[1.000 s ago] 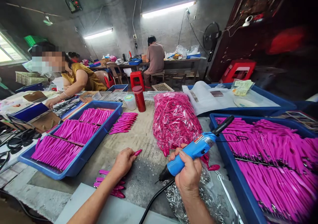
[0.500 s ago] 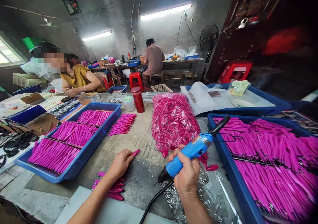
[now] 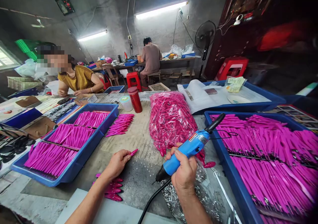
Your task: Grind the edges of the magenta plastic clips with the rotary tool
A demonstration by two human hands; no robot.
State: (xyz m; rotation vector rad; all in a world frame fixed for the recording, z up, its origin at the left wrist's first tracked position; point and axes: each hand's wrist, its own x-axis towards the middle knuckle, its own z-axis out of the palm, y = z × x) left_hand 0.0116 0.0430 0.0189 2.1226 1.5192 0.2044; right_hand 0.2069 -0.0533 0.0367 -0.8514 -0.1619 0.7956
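Note:
Between the fingertips of my left hand (image 3: 117,163) is a small glossy pink handle piece (image 3: 134,152), held just above the bench mat. My right hand (image 3: 184,172) wraps round a blue electric screwdriver (image 3: 182,154), its black nose and thin bit slanting down to the left, clear of the pink piece. Tiny metal rings (image 3: 148,161) lie scattered between the hands. Several matching pink pieces (image 3: 114,190) lie in a row, partly hidden under my left forearm. Beneath my right wrist spreads clear plastic with small silvery metal parts (image 3: 171,197).
Blue trays of pink handled tools stand at left (image 3: 99,131) and right (image 3: 231,184). A bulging clear bag of pink pieces (image 3: 171,118) sits mid-bench, near a red flask (image 3: 134,100). The screwdriver's black cord (image 3: 154,197) runs towards me. A co-worker (image 3: 79,80) sits across the bench.
The view has shifted slightly, so the whole scene sits a little further left. Both my hands keep the same holds. The co-worker across the bench has moved their hands apart.

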